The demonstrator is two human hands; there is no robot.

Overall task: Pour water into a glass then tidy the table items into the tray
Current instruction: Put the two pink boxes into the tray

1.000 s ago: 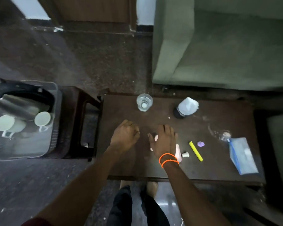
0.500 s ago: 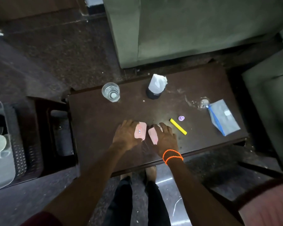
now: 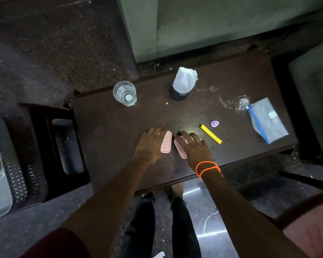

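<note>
While both hands lie on the table [image 3: 108,127], the left grip [image 3: 151,144] holds one pink case [image 3: 166,142], the right grip [image 3: 194,146] the other [image 3: 180,149].

One camera only, worn on the person's head, looking steeply down and a little forward over both forearms. The wide lens bends the edges. The bench [image 3: 119,127] fills the middle of the frame, tilted so its far edge runs up toward the right; it is near, within arm's reach. The left hand [image 3: 149,146] and right hand [image 3: 194,148] lie just below centre. Past the bench, at the top, stands a sofa [image 3: 213,25]; at the left edge, a tray [image 3: 17,175]; at the bottom, the person's legs and feet on the floor.
</note>
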